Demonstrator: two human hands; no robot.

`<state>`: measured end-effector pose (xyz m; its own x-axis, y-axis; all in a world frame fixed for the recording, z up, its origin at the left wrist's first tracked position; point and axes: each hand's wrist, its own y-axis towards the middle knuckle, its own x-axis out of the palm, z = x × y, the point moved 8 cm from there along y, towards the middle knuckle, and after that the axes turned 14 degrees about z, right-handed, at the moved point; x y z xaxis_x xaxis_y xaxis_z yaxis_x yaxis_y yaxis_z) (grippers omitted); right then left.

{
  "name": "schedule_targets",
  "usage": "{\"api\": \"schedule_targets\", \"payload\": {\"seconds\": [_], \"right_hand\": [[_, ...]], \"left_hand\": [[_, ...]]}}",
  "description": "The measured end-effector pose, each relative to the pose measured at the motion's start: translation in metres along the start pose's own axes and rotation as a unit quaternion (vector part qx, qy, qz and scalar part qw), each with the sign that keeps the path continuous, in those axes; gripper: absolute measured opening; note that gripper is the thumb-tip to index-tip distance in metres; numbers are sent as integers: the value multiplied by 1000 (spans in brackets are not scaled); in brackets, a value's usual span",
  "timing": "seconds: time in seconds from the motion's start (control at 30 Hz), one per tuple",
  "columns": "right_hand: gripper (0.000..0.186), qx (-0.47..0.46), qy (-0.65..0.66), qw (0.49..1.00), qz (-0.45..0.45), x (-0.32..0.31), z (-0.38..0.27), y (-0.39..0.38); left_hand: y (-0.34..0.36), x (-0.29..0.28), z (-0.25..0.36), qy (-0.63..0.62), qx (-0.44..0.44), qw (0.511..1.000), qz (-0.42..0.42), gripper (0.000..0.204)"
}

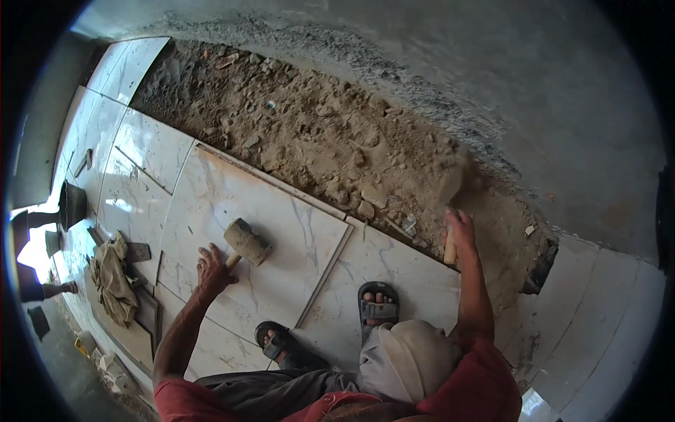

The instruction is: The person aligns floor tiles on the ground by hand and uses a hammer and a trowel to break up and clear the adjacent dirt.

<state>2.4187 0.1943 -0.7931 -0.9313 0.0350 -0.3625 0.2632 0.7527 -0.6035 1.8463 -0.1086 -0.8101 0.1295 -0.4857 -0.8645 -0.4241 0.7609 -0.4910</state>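
The right hand [460, 231] is wrapped around the wooden handle of a trowel-like tool [451, 251], its blurred blade over loose soil [302, 119]; the left hand [213, 274] is at the handle of a mallet [247, 242] over white veined tiles [302, 232], its grip unclear; farther left lies a crumpled cloth [114, 283]
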Motion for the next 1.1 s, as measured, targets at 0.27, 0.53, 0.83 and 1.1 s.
{"api": "schedule_targets", "payload": {"seconds": [0.27, 0.53, 0.83, 1.1], "right_hand": [[26, -130, -59, 963, -229, 233, -113, -43], [36, -121, -100, 961, -229, 260, -114, 47], [30, -74, -70, 984, -146, 152, -74, -25], [55, -398, -348, 821, -214, 381, -206, -12]], "left_hand": [[1, -5, -1, -19, -12, 999, 42, 124], [-1, -6, 5, -13, 0, 998, 57, 121], [2, -28, 10, -49, -59, 996, 56, 120], [-4, -16, 8, -59, -81, 995, 22, 123]]}}
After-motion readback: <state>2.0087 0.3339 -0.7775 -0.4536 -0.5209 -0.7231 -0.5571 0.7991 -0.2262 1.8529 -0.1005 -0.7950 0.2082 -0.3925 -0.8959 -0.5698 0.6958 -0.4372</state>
